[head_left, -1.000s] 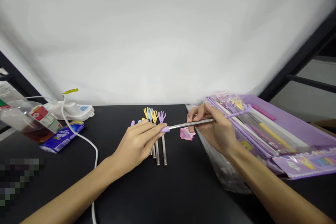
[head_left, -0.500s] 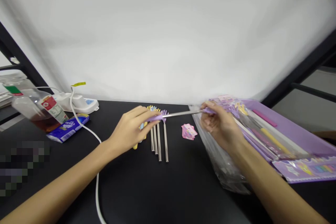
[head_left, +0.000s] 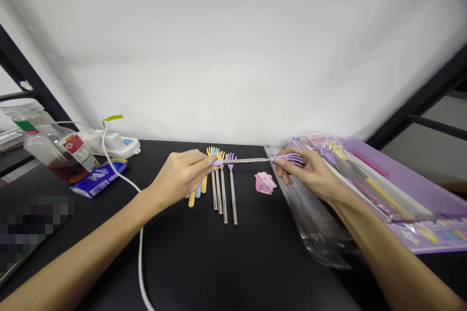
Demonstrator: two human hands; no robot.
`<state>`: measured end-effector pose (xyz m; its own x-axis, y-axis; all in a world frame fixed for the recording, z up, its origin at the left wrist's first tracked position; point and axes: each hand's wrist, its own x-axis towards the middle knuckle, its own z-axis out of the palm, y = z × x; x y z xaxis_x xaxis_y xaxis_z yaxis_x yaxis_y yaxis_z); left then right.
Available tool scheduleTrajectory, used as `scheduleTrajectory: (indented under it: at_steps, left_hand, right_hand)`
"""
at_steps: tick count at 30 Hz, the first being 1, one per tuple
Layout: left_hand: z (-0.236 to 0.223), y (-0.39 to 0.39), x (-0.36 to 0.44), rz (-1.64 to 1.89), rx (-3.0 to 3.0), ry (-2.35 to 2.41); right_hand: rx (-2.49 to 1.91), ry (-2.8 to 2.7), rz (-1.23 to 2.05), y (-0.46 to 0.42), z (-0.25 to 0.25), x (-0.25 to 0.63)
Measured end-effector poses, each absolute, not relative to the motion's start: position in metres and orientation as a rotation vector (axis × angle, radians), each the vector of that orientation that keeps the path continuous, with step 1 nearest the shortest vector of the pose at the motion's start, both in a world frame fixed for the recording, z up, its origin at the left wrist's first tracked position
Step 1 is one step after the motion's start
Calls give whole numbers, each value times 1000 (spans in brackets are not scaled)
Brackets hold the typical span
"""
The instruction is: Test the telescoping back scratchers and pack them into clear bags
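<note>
In the head view, the black tabletop [head_left: 226, 267] runs back to the white wall [head_left: 219, 58]; your open room lies between the white cable [head_left: 141, 262] and the clear plastic sleeves [head_left: 314, 233], nearer you than the row of silver rods with small hand-shaped heads [head_left: 224, 199]. Above that row, your left hand [head_left: 186, 175], its back upward, grips the purple handle of a silver-rodded, purple-clawed scratcher [head_left: 246, 161], held nearly level. Your right hand [head_left: 308, 170] pinches its claw end between thumb and fingers.
</note>
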<state>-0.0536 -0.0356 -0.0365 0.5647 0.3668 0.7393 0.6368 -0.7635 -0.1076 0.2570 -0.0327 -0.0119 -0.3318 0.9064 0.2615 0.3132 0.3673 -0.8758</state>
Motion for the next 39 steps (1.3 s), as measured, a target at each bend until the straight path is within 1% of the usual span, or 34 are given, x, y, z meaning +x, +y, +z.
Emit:
scheduleTrajectory:
  at_steps: [8, 16, 18, 20, 22, 24, 26, 30, 33, 35, 39]
  left_hand:
    - [-30, -42, -45, -1080, -2623, -935]
    - [-19, -47, -43, -1061, -2990, -1270]
    - [-18, -46, -44, -1026, -3098, -1370]
    - [-16, -47, -44, -999, -3167, -1424]
    - [-15, -50, -41, -1012, -3181, -1470]
    - [-14, -55, -35, -1058, -3181, -1556]
    - [-15, -59, -28, -1128, -3204, -1608]
    - [-20, -60, -19, -1355, -3157, -1529]
    - [-24, -55, -21, -1543, -3026, -1551]
    - [-28, -53, -24, -1549, -2978, -1561]
    - [-32, -54, -29, -1401, -2925, -1492]
  right_hand:
    - [-960, -1970, 789, -38, -21, 249]
    - [-859, -2184, 282, -44, -24, 246]
    - [-864, -2200, 236, -45, -22, 246]
    - [-886, -2205, 311, -46, -19, 246]
    - [-906, -2133, 534, -47, -15, 246]
    - [-891, -1938, 819, -45, -13, 245]
    - [-820, -1657, 1004, -41, -12, 243]
    - [-594, -1194, 1013, -31, 0, 240]
    - [-572, -1090, 1120, -30, 23, 236]
    - [-587, -1077, 1249, -33, 39, 231]
    - [-613, -1101, 1438, -38, 56, 216]
